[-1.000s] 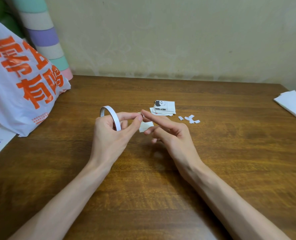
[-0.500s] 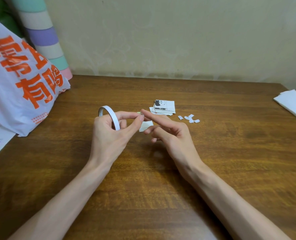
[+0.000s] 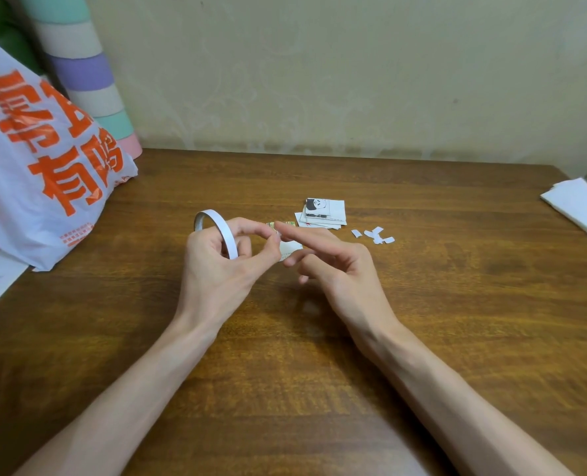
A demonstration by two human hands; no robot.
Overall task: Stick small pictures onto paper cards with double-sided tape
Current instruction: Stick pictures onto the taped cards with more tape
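Over the middle of the wooden table [image 3: 456, 304], in the head view, your left hand [image 3: 216, 276] has its fingers curled round the roll of double-sided tape [image 3: 221, 231], thumb and forefinger pinched together on a small coloured picture [image 3: 280, 225]. Your right hand [image 3: 340, 269] points its forefinger straight, tip meeting that pinch; its other fingers curl loosely underneath, beside a white paper piece [image 3: 290, 250], and you cannot tell whether they grip it.

Judging by the layout, you are partway through. A stack of cards [image 3: 333, 214] lies just beyond your hands, the top one already bearing a black-and-white picture, and torn backing scraps [image 3: 376, 235] lie to its right. The piece in your hands looks like it's being taped or peeled; it still needs mounting. How many pieces are left to do isn't shown.

Around you, the table is dark brown with visible grain, set against a cream wall. An orange-lettered plastic bag [image 3: 45, 149] slumps at the left beside a pastel-striped roll [image 3: 89, 80]. Folded white paper [image 3: 580, 204] sits at the far right edge.
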